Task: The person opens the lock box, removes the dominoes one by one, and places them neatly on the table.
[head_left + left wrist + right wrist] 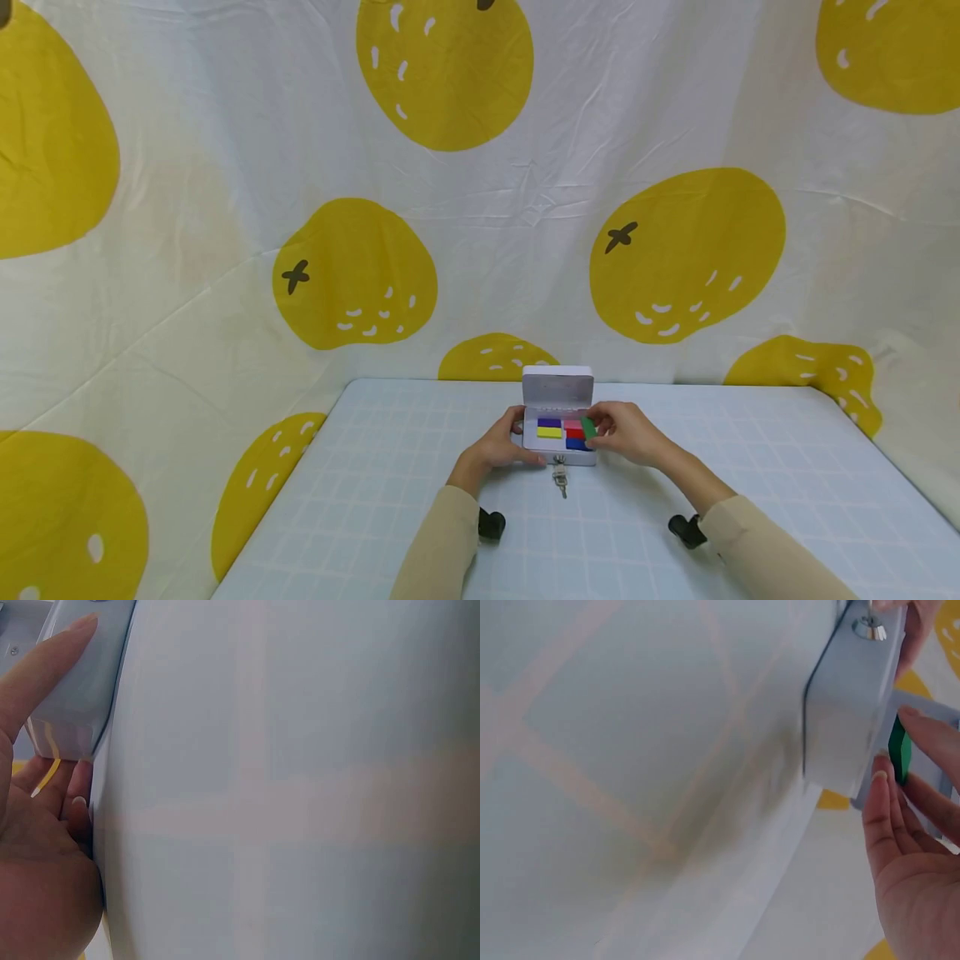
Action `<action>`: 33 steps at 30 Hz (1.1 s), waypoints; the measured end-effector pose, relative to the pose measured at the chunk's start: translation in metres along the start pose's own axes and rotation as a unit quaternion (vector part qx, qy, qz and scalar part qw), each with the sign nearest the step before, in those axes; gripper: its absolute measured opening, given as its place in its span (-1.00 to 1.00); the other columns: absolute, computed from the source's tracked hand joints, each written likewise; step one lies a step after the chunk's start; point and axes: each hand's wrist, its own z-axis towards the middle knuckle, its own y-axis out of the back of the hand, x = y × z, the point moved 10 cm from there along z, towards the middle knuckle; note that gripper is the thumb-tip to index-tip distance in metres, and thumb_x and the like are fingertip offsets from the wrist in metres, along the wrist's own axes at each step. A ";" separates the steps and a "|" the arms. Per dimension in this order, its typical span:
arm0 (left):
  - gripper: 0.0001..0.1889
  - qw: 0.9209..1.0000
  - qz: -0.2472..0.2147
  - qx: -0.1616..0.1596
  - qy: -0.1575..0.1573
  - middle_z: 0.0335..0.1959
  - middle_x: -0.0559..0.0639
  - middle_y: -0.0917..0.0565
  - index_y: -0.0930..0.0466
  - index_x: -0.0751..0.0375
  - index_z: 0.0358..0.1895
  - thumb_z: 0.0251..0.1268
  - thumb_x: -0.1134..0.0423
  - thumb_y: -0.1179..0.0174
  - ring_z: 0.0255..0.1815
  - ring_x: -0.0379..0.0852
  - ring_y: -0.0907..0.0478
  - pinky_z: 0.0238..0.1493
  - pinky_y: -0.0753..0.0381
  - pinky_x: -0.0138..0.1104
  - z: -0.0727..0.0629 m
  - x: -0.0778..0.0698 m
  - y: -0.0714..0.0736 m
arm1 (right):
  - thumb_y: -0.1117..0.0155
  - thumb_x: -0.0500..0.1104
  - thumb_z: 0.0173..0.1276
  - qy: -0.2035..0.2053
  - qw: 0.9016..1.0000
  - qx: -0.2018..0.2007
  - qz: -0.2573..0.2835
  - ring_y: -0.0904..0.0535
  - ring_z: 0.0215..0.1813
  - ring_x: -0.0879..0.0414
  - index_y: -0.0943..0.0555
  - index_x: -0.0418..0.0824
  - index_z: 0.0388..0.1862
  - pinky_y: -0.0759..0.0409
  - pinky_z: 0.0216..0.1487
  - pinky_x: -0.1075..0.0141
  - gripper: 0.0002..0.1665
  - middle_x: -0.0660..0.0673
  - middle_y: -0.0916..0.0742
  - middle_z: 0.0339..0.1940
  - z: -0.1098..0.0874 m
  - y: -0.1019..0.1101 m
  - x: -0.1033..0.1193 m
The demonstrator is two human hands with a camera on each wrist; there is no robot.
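Observation:
A small white metal cash box stands on the table with its lid raised. My left hand holds the box at its left side, the thumb along the front face. Between the thumb and fingers of my right hand is a thin green block, pinched over the box's right side. Inside, on the left, a purple block lies behind a yellow block. To their right are a pink block, a red block and a blue block.
Keys hang from the lock at the box's front. The box stands on a pale blue checked tablecloth. Behind and beside the table hangs a white cloth printed with yellow fruit.

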 end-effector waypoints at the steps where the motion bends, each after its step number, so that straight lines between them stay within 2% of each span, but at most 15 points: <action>1: 0.03 1.000 0.000 0.000 0.001 0.08 -0.05 -0.49 -0.27 -0.04 0.50 -0.10 0.19 -0.68 0.13 0.02 -0.38 0.27 -0.38 -0.01 0.000 0.000 0.000 | -0.59 -0.27 0.18 -0.002 1.000 0.001 -0.001 -0.54 -0.22 0.02 -0.66 -0.37 0.08 -0.58 -0.22 0.37 -0.50 -0.08 -0.68 -0.25 -0.001 0.000 -0.001; 8: 0.03 1.000 -0.003 0.001 0.000 0.08 -0.04 -0.48 -0.27 -0.03 0.50 -0.10 0.20 -0.68 0.14 0.02 -0.38 0.28 -0.37 -0.02 -0.001 0.000 -0.001 | -0.59 -0.26 0.18 -0.031 0.999 0.000 -0.010 -0.56 -0.18 0.05 -0.66 -0.34 0.08 -0.62 -0.14 0.34 -0.51 -0.07 -0.70 -0.20 -0.006 0.002 -0.012; 17: 0.01 1.000 -0.004 0.000 -0.002 0.12 -0.04 -0.49 -0.27 -0.04 0.49 -0.09 0.20 -0.68 0.15 0.01 -0.38 0.30 -0.37 -0.03 -0.003 -0.002 0.000 | -0.58 -0.26 0.19 -0.023 0.999 -0.003 -0.025 -0.56 -0.20 0.02 -0.65 -0.36 0.04 -0.61 -0.19 0.34 -0.54 -0.09 -0.71 -0.20 -0.009 0.008 -0.017; 25: 0.02 1.000 -0.005 0.004 0.001 0.10 -0.02 -0.48 -0.25 -0.03 0.51 -0.07 0.19 -0.67 0.16 0.04 -0.38 0.31 -0.36 0.01 -0.004 -0.002 0.000 | -0.58 -0.27 0.18 -0.021 0.999 0.003 -0.037 -0.57 -0.26 0.05 -0.65 -0.39 -0.02 -0.61 -0.21 0.31 -0.58 -0.11 -0.71 -0.25 -0.014 0.010 -0.032; 33: 0.02 1.000 -0.002 0.004 0.001 0.08 -0.01 -0.48 -0.25 -0.04 0.51 -0.07 0.20 -0.66 0.15 0.05 -0.38 0.32 -0.37 0.02 -0.003 -0.003 0.000 | -0.58 -0.26 0.19 -0.060 0.997 0.018 -0.034 -0.52 -0.29 0.08 -0.65 -0.38 -0.04 -0.59 -0.20 0.26 -0.59 -0.13 -0.67 -0.27 -0.015 0.009 -0.049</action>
